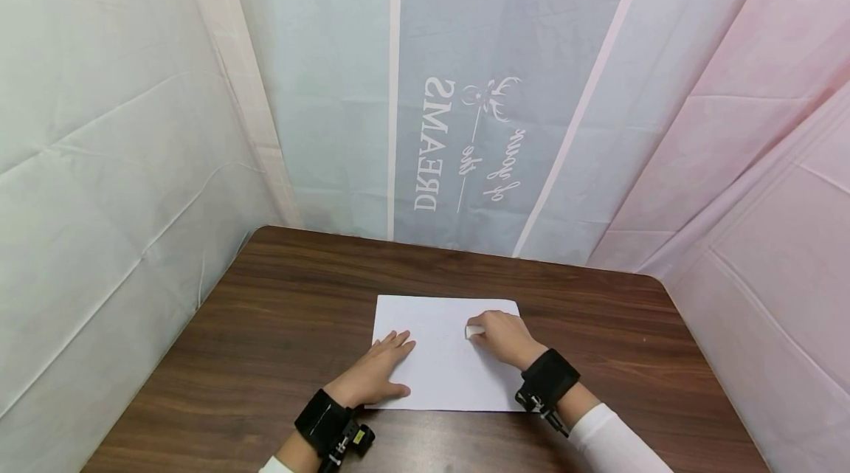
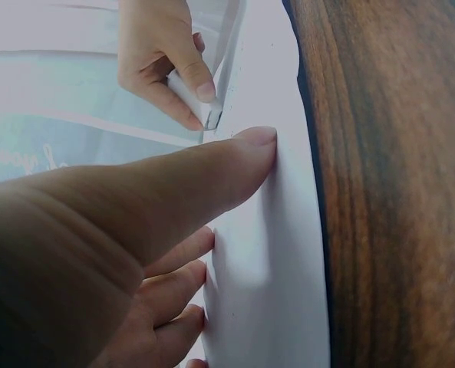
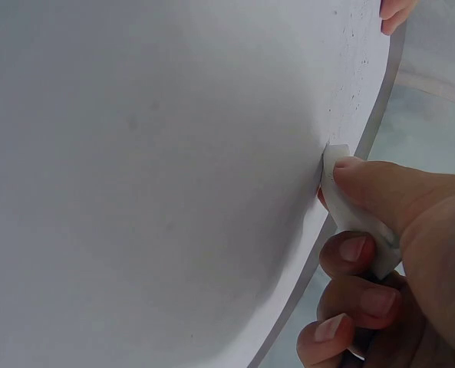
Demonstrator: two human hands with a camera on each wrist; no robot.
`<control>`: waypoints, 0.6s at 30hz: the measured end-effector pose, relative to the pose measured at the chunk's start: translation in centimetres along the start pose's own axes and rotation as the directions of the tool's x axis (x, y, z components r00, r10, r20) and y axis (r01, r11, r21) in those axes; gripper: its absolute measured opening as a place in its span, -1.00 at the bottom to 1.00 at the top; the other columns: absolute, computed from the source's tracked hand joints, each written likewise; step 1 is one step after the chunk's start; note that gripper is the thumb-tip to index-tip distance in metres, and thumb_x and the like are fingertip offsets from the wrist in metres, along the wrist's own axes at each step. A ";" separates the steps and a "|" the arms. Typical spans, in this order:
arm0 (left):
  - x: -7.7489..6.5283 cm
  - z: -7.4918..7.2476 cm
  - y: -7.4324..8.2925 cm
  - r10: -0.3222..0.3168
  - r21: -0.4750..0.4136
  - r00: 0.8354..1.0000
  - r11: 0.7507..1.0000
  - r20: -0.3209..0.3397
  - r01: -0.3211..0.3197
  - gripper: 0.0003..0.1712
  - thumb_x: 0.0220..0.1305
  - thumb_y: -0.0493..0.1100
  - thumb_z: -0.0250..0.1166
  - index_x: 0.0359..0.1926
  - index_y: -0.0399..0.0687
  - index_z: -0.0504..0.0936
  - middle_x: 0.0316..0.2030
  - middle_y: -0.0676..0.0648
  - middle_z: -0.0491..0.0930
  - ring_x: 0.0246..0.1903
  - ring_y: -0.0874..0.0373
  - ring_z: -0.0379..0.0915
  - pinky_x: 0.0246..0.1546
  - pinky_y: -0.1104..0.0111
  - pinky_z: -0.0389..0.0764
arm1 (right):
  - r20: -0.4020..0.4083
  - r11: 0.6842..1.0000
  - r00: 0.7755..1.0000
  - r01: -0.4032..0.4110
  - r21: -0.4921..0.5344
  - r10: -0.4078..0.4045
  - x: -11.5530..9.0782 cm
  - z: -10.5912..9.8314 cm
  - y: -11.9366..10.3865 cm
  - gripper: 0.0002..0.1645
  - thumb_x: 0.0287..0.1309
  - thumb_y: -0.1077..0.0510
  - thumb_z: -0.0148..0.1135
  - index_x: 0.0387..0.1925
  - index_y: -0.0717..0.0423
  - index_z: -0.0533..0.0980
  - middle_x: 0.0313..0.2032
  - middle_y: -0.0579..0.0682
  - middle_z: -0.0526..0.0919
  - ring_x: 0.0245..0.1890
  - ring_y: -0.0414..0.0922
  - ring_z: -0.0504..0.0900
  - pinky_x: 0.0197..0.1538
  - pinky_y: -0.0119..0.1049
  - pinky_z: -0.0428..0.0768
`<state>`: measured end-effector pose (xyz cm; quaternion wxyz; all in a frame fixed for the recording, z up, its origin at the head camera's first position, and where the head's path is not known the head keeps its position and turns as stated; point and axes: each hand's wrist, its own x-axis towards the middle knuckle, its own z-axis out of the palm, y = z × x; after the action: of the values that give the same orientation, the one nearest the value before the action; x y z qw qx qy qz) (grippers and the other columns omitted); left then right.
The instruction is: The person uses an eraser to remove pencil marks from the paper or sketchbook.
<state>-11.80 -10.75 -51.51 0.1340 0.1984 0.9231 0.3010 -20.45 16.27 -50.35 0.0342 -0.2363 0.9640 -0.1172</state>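
A white sheet of paper (image 1: 445, 377) lies on the table. My left hand (image 1: 375, 375) rests on its left side, fingers spread and thumb (image 2: 235, 165) extended near the front edge. On the upper right of the sheet, my right hand (image 1: 505, 336) pinches a white eraser (image 3: 346, 195) between thumb and fingers. The eraser's end meets the paper in the right wrist view. Small dark crumbs (image 3: 342, 84) are scattered on the sheet beside it. The rest of the eraser is hidden inside the curled fingers.
The dark wood-grain table (image 1: 279, 333) extends around the sheet. A printed curtain (image 1: 491, 30) with mirrored lettering hangs behind its far edge. Pale cloth (image 1: 99, 126) hangs at the left, pink cloth (image 1: 783, 237) at the right. Both wrists wear black straps with cameras.
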 end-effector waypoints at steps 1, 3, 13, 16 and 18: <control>0.0 0.0 0.0 0.000 0.000 1.000 1.000 0.000 0.000 -0.09 0.09 -0.11 0.55 0.42 -0.29 0.38 0.51 -0.31 0.22 0.53 -0.29 0.07 0.50 -0.19 0.16 | -0.001 1.000 1.000 -0.001 -0.001 0.001 0.0 0.0 0.0 -0.75 0.12 0.18 0.47 -0.11 0.02 0.76 -0.11 0.02 0.81 -0.16 -0.11 0.74 -0.20 -0.17 0.70; 0.0 0.0 0.0 0.001 -0.001 1.000 1.000 0.002 -0.001 -0.09 0.09 -0.11 0.55 0.42 -0.29 0.38 0.51 -0.31 0.22 0.53 -0.29 0.07 0.50 -0.19 0.16 | -0.001 1.000 1.000 -0.002 0.001 0.002 0.0 0.0 0.1 -0.75 0.13 0.19 0.47 -0.11 0.02 0.76 -0.11 0.03 0.81 -0.17 -0.11 0.73 -0.21 -0.17 0.69; 0.0 0.0 0.0 -0.003 0.001 1.000 1.000 0.005 0.003 -0.09 0.09 -0.11 0.55 0.42 -0.28 0.38 0.51 -0.30 0.22 0.53 -0.29 0.07 0.50 -0.18 0.16 | 0.005 1.000 1.000 -0.011 -0.002 0.011 -0.2 0.0 0.4 -0.76 0.13 0.18 0.47 -0.12 0.00 0.76 -0.10 0.02 0.81 -0.14 -0.09 0.74 -0.21 -0.16 0.70; 0.0 0.0 0.0 -0.004 0.001 1.000 1.000 0.006 0.004 -0.09 0.10 -0.10 0.55 0.42 -0.28 0.38 0.51 -0.30 0.22 0.53 -0.29 0.07 0.50 -0.18 0.16 | 0.005 1.000 1.000 -0.013 -0.001 0.013 -0.2 -0.1 0.4 -0.75 0.13 0.19 0.47 -0.12 0.00 0.76 -0.10 0.03 0.81 -0.15 -0.11 0.73 -0.24 -0.18 0.69; 0.1 0.0 -0.1 -0.003 0.003 1.000 1.000 0.006 0.003 -0.09 0.10 -0.10 0.55 0.42 -0.28 0.38 0.51 -0.30 0.22 0.53 -0.29 0.07 0.50 -0.19 0.16 | 0.006 1.000 1.000 -0.016 -0.001 0.016 -0.3 -0.1 0.4 -0.75 0.13 0.18 0.47 -0.11 0.01 0.76 -0.09 0.03 0.81 -0.14 -0.11 0.73 -0.25 -0.19 0.69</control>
<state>-11.88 -10.79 -51.51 0.1370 0.1980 0.9235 0.2987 -20.41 16.77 -50.33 0.0380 -0.2291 0.9658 -0.1155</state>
